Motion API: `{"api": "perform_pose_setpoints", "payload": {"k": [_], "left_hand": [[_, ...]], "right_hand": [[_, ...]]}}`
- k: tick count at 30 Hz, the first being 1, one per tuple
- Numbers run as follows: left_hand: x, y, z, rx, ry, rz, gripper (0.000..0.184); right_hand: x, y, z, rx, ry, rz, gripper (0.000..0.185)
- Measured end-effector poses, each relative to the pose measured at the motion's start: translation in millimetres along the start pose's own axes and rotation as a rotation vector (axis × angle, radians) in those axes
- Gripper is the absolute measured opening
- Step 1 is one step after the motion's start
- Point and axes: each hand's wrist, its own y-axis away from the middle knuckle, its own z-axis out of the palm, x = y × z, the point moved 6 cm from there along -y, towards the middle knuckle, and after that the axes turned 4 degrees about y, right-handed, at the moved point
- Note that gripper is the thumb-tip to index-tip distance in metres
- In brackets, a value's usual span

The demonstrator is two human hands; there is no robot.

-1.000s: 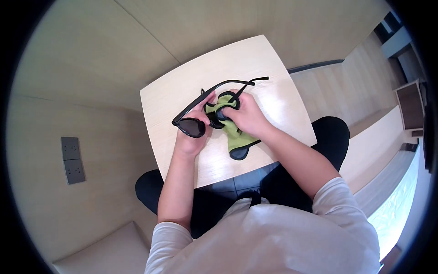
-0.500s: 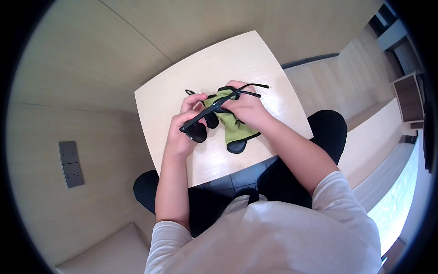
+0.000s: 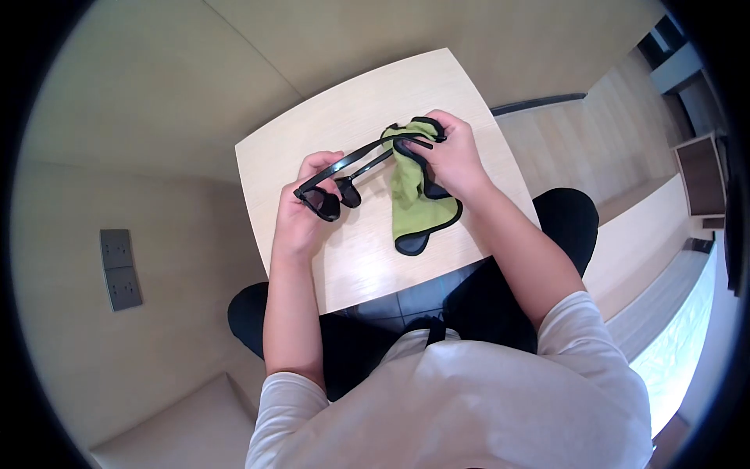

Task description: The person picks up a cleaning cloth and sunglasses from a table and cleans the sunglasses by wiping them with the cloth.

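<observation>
By my judgement, I am wiping the temples of the black sunglasses (image 3: 341, 164) with a green cloth (image 3: 414, 195); the next move calls for a steady frame. Location: above the table (image 3: 351, 270), lenses toward its left edge. My left grip (image 3: 303, 209) is clamped on the lens end, my right grip (image 3: 457, 162) on the cloth. Frame glossy, temples unfolded.

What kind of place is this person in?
It looks like a room indoors, maybe in a home or hotel, though I can't tell which. You can see a small table, wall sockets and a wood-look floor.
</observation>
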Motion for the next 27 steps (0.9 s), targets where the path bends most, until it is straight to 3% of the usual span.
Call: {"api": "perform_pose_setpoints", "payload": {"k": [3, 5, 10, 13, 14, 16, 18, 20, 22, 24, 27], "left_hand": [[-5.8, 0.4, -4.8, 0.009, 0.008, -0.006, 0.011], [-8.5, 0.2, -7.9, 0.044, 0.067, 0.027, 0.024], [-9.9, 1.6, -11.3, 0.110, 0.180, 0.012, 0.025], [-5.0, 1.5, -31.6, 0.144, 0.423, 0.113, 0.018], [-7.3, 2.0, -36.8, 0.145, 0.423, 0.122, 0.018], [-10.0, 3.8, -41.0, 0.124, 0.759, 0.106, 0.019], [-11.7, 3.3, -33.9, 0.111, 0.808, 0.114, 0.020], [-17.7, 3.1, -13.6, 0.054, 1.076, 0.000, 0.021], [-25.8, 8.0, 10.4, 0.023, 1.097, -0.138, 0.021], [-34.5, 11.1, 38.1, -0.152, 1.218, -0.183, 0.022], [-46.0, 15.4, 59.4, -0.130, 0.981, -0.329, 0.025]], "right_hand": [[-13.3, 2.0, -7.3, 0.075, -0.022, -0.076, 0.010], [-14.4, 0.9, -11.3, 0.088, 0.033, -0.095, 0.011], [-26.2, 1.1, -19.4, 0.115, 0.084, -0.144, 0.012], [-18.7, -8.1, -43.0, 0.216, -0.231, -0.054, 0.010], [-15.2, -9.8, -46.9, 0.202, -0.388, -0.021, 0.012], [-11.7, -10.4, -47.1, 0.131, -0.557, 0.067, 0.015], [-12.9, -9.6, -37.7, 0.080, -0.541, 0.087, 0.018], [-10.2, -7.5, -24.5, 0.030, -0.522, 0.109, 0.021], [-12.9, -4.6, -4.7, -0.069, -0.383, -0.030, 0.028], [-9.5, 1.9, 11.5, -0.146, -0.165, 0.026, 0.040], [-17.5, 16.0, 37.8, -0.328, -0.091, -0.163, 0.038]]}}
